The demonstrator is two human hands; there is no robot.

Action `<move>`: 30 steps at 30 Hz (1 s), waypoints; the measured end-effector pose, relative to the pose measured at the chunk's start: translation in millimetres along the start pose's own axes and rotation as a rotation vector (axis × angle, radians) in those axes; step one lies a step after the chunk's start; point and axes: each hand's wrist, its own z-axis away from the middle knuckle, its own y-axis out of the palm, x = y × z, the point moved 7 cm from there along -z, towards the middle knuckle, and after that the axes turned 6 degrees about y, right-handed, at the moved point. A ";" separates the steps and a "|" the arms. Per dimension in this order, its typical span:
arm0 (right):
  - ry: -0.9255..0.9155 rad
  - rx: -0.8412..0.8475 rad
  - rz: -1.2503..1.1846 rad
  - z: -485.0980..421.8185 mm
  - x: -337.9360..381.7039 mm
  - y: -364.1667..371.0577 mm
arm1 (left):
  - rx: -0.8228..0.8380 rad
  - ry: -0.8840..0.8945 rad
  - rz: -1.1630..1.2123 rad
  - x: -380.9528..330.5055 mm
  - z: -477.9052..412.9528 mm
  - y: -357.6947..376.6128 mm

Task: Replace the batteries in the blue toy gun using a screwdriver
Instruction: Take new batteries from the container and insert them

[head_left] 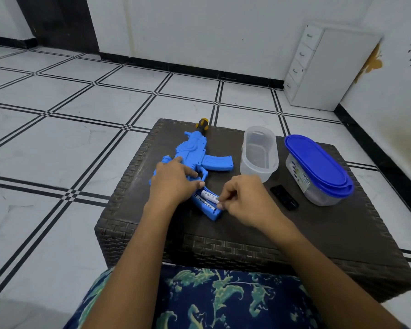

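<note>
Slippage is the chief risk, since the right hand (242,200) has only a fingertip pinch on the end of the white battery (208,195), its fingers curled in tight. That battery sits in the open compartment (212,213) at the gun's (195,150) near end, between the two hands, and touches a black battery (205,202) beside it. Whether it is going in or coming out cannot be told. If the cell tilts against its contacts it could jam, or spring free and roll across the counter (247,233) to the floor. The left hand (173,179) lies flat over the gun's middle with fingers spread and fairly straight, pressing rather than gripping. A hard tug from the right hand could therefore slide or twist the gun under that palm. Polarity is another likely hazard, because the end marks are too small to read. A black piece (284,197), perhaps the cover, lies just right of the right hand, where a stray wrist could knock it. The screwdriver (202,123) lies beyond the left hand, past the gun's far end and close to the counter's edge, so a shove of the gun might push it off. Beyond the right hand stand an open tub (259,153) and a lidded tub (318,167).
</note>
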 end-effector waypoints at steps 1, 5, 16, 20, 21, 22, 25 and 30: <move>0.003 -0.009 -0.013 -0.1 -0.1 0.8 | 0.000 0.001 -0.002 -0.7 0.4 -0.2; 0.018 -0.022 0.035 -0.3 1.9 5.3 | -0.013 -0.009 -0.001 -3.4 0.3 -1.3; 0.199 -0.053 0.118 -8.7 5.7 13.3 | -0.018 0.003 -0.002 -3.7 1.6 0.4; 0.342 0.015 -0.068 -18.4 -14.8 14.3 | -0.017 -0.009 0.000 -5.2 1.9 -0.1; 0.387 0.049 -0.132 -19.9 -20.6 16.1 | -0.019 -0.010 0.000 -6.2 2.0 -0.3; 0.424 0.083 -0.200 -21.5 -24.7 18.8 | -0.020 -0.011 -0.005 -7.1 1.9 -0.4; 0.458 0.109 -0.299 -25.2 -28.2 23.7 | -0.015 -0.016 -0.028 -6.9 0.0 1.0; 0.366 0.163 -0.398 -15.6 -29.6 19.9 | -0.015 -0.029 0.032 3.2 -6.3 3.3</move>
